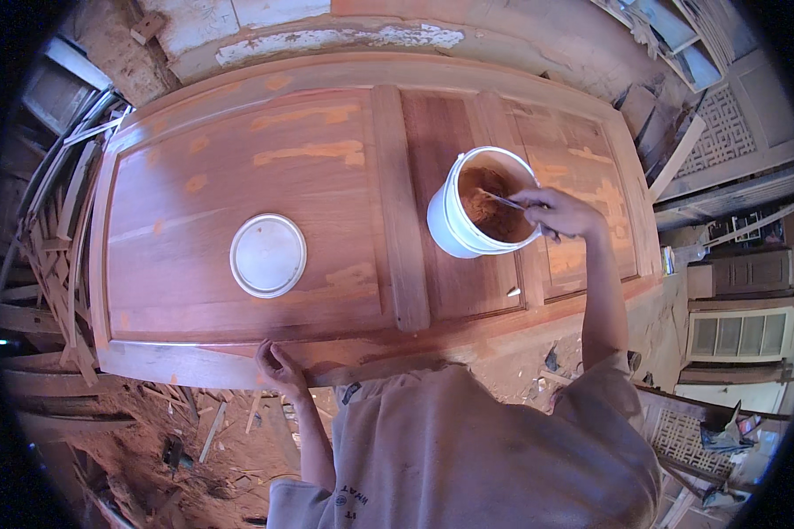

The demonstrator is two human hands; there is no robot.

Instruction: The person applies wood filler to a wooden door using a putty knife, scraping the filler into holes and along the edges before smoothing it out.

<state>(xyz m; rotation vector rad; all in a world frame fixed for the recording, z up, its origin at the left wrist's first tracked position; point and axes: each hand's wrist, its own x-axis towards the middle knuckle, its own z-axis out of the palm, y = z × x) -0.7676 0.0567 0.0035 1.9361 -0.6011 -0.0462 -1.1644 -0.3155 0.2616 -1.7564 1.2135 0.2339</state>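
Right hand (563,214) grips slim grey tool (503,201) in round white plastic bucket (451,222), presumably to reach brown filler (483,212); left of bucket, slack, empty left hand (282,370) rests at reddish wooden door (172,291).

Downward fisheye view from head

On the wooden door (176,304), a hand could pass between the round lid (269,256) and the white bucket (448,220), over the raised crosspiece (399,194). The right hand (563,214) and its thin tool (501,200) obstruct the bucket mouth's right side. Wood strips (66,282) crowd the left end.
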